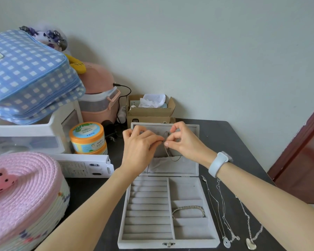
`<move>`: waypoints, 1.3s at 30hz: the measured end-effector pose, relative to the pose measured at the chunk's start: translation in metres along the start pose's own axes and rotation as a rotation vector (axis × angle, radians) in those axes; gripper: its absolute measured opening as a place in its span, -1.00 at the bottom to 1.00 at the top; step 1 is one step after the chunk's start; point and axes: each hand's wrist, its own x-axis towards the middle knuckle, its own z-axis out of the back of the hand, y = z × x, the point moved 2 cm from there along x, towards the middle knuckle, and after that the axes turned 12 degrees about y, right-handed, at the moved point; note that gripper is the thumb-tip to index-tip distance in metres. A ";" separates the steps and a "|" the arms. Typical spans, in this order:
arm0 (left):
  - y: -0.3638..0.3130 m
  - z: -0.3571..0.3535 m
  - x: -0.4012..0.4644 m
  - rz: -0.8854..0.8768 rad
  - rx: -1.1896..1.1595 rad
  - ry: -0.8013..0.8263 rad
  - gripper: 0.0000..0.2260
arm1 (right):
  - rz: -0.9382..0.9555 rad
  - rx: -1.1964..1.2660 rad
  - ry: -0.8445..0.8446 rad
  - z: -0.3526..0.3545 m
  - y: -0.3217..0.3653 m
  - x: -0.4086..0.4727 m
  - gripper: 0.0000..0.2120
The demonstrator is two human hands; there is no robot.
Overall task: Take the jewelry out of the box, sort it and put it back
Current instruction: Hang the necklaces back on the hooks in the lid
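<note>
A grey velvet jewelry box (123,230) lies open on the dark table, its lid (194,142) standing upright at the back. My left hand (138,149) and my right hand (183,142) meet in front of the lid, both pinching a thin chain (168,153) that hangs down into the lid's pocket. A silver bracelet (188,209) rests in a right-hand compartment of the box. The ring rolls on the left hold nothing. Three silver necklaces (223,211) lie stretched out on the table right of the box, pendants toward me.
A pink woven basket (22,192) fills the near left. Behind it stand a white flat carton (85,166), orange cream jars (88,137), plastic drawers with a blue checked bag (27,77), and a cardboard box (149,111). A dark red door (304,151) is at right.
</note>
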 end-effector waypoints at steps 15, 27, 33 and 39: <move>-0.010 0.006 -0.022 0.178 0.071 0.042 -0.83 | 0.037 -0.123 -0.091 0.002 -0.011 0.003 -0.93; -0.007 0.000 0.011 0.193 0.379 0.078 -0.84 | 0.057 -0.369 -0.520 -0.002 -0.022 0.029 -0.90; -0.013 -0.003 0.018 0.080 0.484 0.137 -0.77 | 0.084 -0.561 -0.616 -0.004 -0.024 0.034 -0.91; -0.013 -0.012 0.011 0.093 0.434 0.208 -0.77 | 0.106 -0.742 -0.601 -0.018 -0.041 0.020 -0.90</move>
